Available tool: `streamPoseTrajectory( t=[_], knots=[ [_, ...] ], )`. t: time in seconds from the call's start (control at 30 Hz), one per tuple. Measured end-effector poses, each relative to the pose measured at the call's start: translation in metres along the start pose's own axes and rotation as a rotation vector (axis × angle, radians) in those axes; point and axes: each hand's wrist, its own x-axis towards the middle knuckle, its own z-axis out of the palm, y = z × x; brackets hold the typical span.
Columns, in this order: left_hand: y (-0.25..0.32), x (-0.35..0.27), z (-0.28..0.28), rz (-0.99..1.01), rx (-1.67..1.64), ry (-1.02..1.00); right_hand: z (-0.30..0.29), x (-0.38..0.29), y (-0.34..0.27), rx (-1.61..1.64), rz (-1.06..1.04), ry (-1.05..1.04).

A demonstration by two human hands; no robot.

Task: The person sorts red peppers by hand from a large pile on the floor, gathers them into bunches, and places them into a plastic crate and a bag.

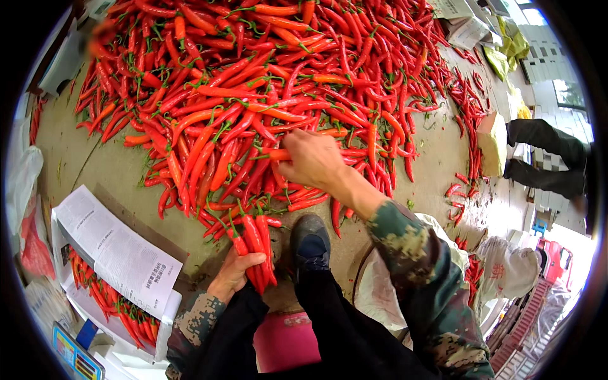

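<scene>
A large heap of red chili peppers (228, 109) with green stems covers the floor before me. My left hand (235, 270), low and left of my shoe, is closed around a bunch of red chilies (254, 237) with their stems pointing up the picture. My right hand (311, 159) is on the near part of the heap, its fingers around an orange-red chili (278, 154); its fingertips are partly hidden. A white box (164, 327) at the lower left holds more chilies (114, 304), partly covered by a printed newspaper sheet (123, 247).
My shoe (310, 240) stands at the heap's near edge. A pink stool (287, 339) is below me. A person's dark-trousered legs (546, 156) are at the right, beside a strip of chilies (468, 118). White sacks (506, 266) lie lower right; a digital scale (78, 351) stands lower left.
</scene>
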Motion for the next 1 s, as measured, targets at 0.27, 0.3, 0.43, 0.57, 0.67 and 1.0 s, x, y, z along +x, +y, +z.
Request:
streamPoseTrajectory(
  t=[0.27, 0.3, 0.43, 0.57, 0.67, 1.0],
  knots=[
    [-0.009, 0.014, -0.012, -0.023, -0.071, -0.045, -0.036, -0.010, 0.027, 1.562, 0.928, -0.174],
    [-0.009, 0.015, -0.010, -0.023, -0.079, -0.060, -0.035, -0.009, 0.025, 1.617, 0.989, -0.096],
    [-0.012, 0.020, -0.008, 0.008, -0.045, -0.068, 0.012, 0.019, 0.038, 1.871, 1.060, 0.097],
    [-0.009, 0.021, -0.001, -0.049, -0.070, -0.123, 0.031, 0.060, 0.025, 1.982, 1.219, 0.323],
    [-0.005, 0.015, -0.007, -0.027, -0.066, -0.091, 0.022, 0.065, 0.010, 1.401, 0.993, 0.033],
    [-0.012, 0.020, -0.007, -0.045, -0.078, -0.106, 0.022, 0.073, 0.007, -0.215, 0.223, 0.223]
  ],
)
